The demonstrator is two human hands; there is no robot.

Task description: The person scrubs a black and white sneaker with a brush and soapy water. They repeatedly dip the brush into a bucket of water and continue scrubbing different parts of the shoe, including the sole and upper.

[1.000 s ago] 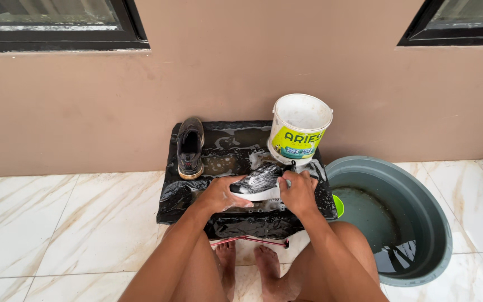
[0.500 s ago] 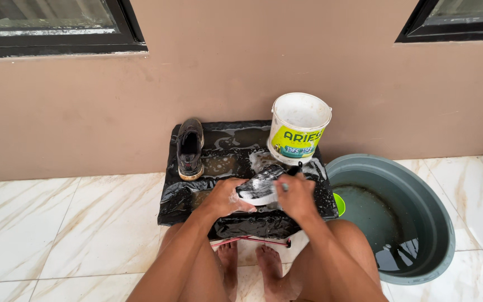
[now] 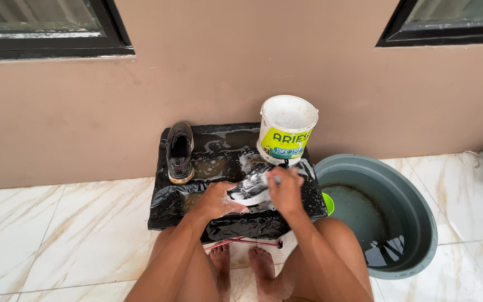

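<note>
A soapy grey and white shoe (image 3: 250,190) lies on its side on a wet black plastic sheet (image 3: 169,204) in front of me. My left hand (image 3: 216,201) grips the shoe's near end. Over the shoe's far side, my right hand (image 3: 286,190) is closed around a small brush whose tip shows at the thumb (image 3: 276,179). A second dark shoe (image 3: 179,151) stands upright at the sheet's back left.
A white bucket (image 3: 286,131) with a green label stands at the sheet's back right. A large grey basin (image 3: 403,201) holding some water sits on the tiled floor to the right. A brown wall runs behind. My bare feet (image 3: 241,263) rest below the sheet.
The shoe has turned and shifted slightly toward me between my hands. My right hand has moved a little over the shoe with the brush.
</note>
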